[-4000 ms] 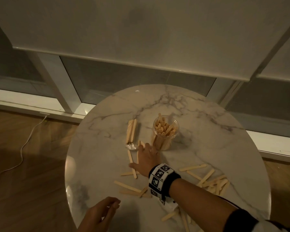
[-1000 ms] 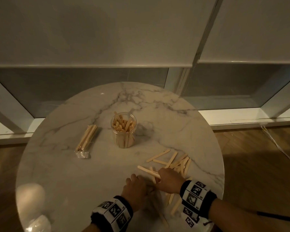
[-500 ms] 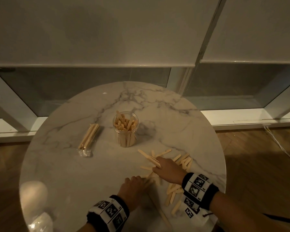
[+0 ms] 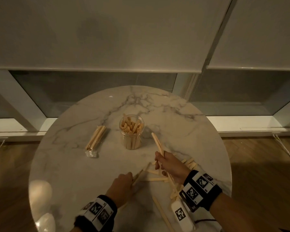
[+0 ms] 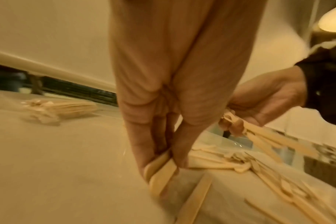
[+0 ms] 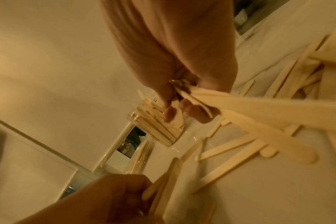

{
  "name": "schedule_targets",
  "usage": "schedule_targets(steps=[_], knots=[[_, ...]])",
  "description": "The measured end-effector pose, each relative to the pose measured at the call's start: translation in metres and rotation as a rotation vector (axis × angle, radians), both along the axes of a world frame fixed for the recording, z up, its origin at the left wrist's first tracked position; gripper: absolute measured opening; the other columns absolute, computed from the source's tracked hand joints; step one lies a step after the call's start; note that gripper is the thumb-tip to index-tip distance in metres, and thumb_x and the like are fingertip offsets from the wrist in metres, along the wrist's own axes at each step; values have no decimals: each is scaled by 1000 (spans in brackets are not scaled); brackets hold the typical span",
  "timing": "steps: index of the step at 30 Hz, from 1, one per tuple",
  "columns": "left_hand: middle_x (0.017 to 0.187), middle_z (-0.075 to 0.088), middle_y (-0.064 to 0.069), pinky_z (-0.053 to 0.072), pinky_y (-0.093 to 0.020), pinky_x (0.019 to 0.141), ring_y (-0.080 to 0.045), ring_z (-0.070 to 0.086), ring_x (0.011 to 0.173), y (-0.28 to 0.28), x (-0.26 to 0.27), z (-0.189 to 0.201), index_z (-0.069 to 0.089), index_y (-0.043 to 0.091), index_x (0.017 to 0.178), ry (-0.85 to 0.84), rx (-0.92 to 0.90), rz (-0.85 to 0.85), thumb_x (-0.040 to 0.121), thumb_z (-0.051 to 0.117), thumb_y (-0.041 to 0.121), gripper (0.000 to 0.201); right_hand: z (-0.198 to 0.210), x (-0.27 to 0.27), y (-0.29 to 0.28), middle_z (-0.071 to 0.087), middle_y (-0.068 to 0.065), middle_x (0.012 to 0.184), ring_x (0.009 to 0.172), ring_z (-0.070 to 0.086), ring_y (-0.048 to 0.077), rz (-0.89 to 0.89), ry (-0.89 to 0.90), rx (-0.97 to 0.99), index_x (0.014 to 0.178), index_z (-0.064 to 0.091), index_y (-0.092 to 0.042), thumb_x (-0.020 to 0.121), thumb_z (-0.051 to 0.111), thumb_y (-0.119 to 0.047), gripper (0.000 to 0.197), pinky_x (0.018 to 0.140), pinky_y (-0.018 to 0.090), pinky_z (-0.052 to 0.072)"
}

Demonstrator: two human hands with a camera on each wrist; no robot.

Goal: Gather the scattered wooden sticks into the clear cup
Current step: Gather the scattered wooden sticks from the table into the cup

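Right hand (image 4: 170,166): my fingers are curled round a few sticks (image 4: 157,144), lifted off the table (image 4: 70,164); one end juts up and away past my knuckles, the others trail down and back under the palm. The right wrist view shows them fanning out from the pinch (image 6: 240,106).

Left hand (image 4: 122,183): thumb and fingers pinch a short bundle (image 5: 161,171), its near end low on the marble, its far end slanting toward my right hand. How many sticks it holds I cannot tell.

Cup (image 4: 131,131): upright beyond both hands, nearer the right one, already packed with sticks standing on end. The raised stick tip in my right hand points just to its right and stops short of the rim; they are apart.

Loose sticks (image 4: 157,179): strewn flat between my two hands and on under and behind my right wrist, some crossing each other. One long stick (image 4: 161,213) lies by itself nearer me, between my forearms.

Packet (image 4: 95,140): a wrapped bundle of sticks lying flat, well to the left of the cup, beyond my left hand and touched by neither.

Wristbands (image 4: 199,188): black bands with square printed markers on both wrists.

Setting: round marble table in dim warm light, lowered blinds (image 4: 107,39) behind it.
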State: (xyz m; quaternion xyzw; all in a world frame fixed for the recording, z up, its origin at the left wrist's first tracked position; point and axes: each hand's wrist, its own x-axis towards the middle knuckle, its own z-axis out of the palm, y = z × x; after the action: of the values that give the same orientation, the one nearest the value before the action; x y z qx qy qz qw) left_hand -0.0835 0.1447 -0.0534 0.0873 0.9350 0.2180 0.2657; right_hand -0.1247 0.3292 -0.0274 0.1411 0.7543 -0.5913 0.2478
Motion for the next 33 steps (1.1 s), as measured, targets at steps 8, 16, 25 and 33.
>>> schedule_targets(steps=[8, 16, 25, 33], knots=[[85, 67, -7, 47, -13, 51, -14, 64, 67, 14, -9, 30, 65, 9, 93, 159, 478, 369, 90, 55, 7, 10, -4, -4, -21, 57, 8, 106, 96, 61, 27, -248, -81, -245, 103, 49, -10, 101, 38, -33, 26, 70, 37, 55], [74, 51, 15, 42, -8, 58, -1, 51, 63, 33, -4, 43, 69, 13, 95, 326, 508, 312, 93, 48, 8, 22, 4, 4, -35, 67, 14, 83, 75, 69, 21, -288, 37, -628, 113, 51, 6, 102, 37, -29, 39, 59, 29, 56], [94, 62, 7, 55, -19, 66, -12, 65, 76, 36, 9, 47, 38, 41, 117, 95, 705, 314, 97, 40, 35, 22, 13, -8, -37, 45, 1, 65, 70, 58, 16, -402, 254, -604, 89, 46, -9, 101, 39, -16, 15, 77, 32, 53], [80, 50, 7, 39, -16, 63, -5, 45, 67, 38, 5, 48, 46, 27, 94, 107, 683, 327, 99, 35, 29, 12, 15, 0, -37, 63, -6, 66, 73, 65, 12, -166, 497, -380, 103, 48, -15, 101, 41, -16, 7, 69, 26, 52]])
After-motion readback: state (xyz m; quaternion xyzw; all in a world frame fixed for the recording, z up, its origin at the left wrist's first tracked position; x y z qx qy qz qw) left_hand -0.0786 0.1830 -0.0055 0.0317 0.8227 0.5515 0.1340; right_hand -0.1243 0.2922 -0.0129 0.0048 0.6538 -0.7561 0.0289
